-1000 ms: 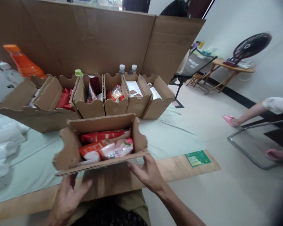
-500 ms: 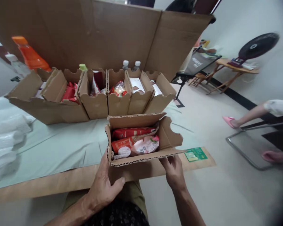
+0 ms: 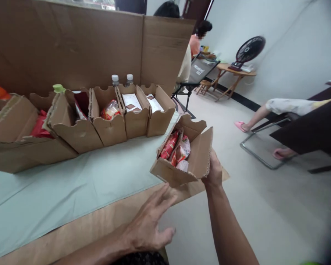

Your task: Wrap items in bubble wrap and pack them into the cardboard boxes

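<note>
A cardboard box (image 3: 201,154) with an open top is held at the right end of the table, turned at an angle. Inside lie red and white snack packets (image 3: 182,149) and a small whitish wrapped piece. My right hand (image 3: 214,171) grips the box's right side, its fingers partly hidden behind the cardboard. Just below the near end of the box, my left hand (image 3: 151,217) has its fingers and thumb spread, with nothing in it. Whether its fingertips touch the box I cannot tell.
Several open cardboard bins (image 3: 110,127) with packets and white boxes stand in a row on the green cloth (image 3: 99,165). Behind rises a tall cardboard panel (image 3: 93,51), with bottles before it. Seated people, a folding chair (image 3: 202,70) and a fan (image 3: 249,49) are beyond.
The box has moved right and rotated, now resting in my right hand. My left hand has let go of it and opened. The view has swung to the right.
</note>
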Action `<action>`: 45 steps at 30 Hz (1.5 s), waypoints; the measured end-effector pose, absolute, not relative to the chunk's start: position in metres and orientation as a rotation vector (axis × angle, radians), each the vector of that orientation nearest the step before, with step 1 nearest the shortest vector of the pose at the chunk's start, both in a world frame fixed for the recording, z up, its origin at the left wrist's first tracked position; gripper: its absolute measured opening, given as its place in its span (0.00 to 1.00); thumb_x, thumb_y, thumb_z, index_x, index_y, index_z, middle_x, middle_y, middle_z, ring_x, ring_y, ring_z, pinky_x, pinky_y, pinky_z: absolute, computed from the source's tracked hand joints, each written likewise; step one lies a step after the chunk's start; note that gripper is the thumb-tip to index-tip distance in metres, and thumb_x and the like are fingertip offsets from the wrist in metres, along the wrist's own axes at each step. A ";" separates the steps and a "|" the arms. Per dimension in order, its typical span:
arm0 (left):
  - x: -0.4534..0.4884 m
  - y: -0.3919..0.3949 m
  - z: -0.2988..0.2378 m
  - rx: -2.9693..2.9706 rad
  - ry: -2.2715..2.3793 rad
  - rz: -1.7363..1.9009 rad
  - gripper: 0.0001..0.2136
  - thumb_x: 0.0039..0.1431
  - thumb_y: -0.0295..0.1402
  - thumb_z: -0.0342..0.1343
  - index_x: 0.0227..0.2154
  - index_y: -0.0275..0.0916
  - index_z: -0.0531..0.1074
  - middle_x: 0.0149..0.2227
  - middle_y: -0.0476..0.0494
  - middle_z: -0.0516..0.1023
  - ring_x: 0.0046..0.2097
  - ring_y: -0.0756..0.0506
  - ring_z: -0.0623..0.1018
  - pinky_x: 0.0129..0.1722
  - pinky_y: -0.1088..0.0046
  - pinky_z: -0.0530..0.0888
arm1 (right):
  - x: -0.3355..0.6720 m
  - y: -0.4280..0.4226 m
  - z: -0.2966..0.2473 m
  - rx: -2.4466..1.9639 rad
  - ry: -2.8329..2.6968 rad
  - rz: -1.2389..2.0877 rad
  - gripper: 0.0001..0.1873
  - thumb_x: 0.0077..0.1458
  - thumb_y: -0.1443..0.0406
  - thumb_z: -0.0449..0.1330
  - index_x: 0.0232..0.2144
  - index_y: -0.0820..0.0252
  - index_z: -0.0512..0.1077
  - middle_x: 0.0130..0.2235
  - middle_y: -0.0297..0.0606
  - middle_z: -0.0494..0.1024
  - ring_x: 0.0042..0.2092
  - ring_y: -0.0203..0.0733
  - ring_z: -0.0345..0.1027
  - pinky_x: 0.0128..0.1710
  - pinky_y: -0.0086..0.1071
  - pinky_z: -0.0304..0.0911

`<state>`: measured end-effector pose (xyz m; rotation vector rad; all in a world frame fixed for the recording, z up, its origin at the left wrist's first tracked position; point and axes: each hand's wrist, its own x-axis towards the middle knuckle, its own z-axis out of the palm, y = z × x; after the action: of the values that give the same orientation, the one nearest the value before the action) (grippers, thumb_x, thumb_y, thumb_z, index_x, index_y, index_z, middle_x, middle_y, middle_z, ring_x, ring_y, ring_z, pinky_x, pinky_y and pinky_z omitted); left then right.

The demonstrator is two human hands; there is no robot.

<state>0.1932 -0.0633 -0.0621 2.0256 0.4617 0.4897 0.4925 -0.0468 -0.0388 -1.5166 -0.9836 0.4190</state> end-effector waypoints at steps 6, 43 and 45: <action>0.173 -0.027 -0.078 1.899 0.947 0.813 0.34 0.62 0.30 0.56 0.71 0.43 0.58 0.71 0.31 0.64 0.70 0.32 0.68 0.67 0.42 0.68 | 0.446 -0.126 -0.097 -1.400 -0.854 0.608 0.48 0.55 0.33 0.57 0.68 0.49 0.60 0.70 0.51 0.66 0.68 0.63 0.63 0.61 0.56 0.67; 0.191 0.007 -0.123 2.476 0.833 0.901 0.24 0.57 0.21 0.53 0.56 0.43 0.73 0.65 0.35 0.73 0.67 0.34 0.71 0.60 0.48 0.75 | 0.580 0.101 -0.068 -1.646 -1.031 0.426 0.22 0.49 0.57 0.66 0.45 0.60 0.75 0.49 0.47 0.83 0.52 0.53 0.76 0.55 0.49 0.70; 0.191 0.007 -0.122 2.481 0.832 0.863 0.25 0.55 0.21 0.52 0.55 0.42 0.73 0.65 0.34 0.72 0.67 0.33 0.71 0.60 0.46 0.75 | 0.556 0.084 -0.061 -1.689 -1.005 0.278 0.20 0.52 0.56 0.64 0.46 0.59 0.76 0.45 0.48 0.83 0.50 0.55 0.77 0.55 0.54 0.70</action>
<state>0.1913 0.0067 -0.1222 2.4815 0.8324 0.8629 0.5559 0.0841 -0.0611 -1.6893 -1.0054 0.2784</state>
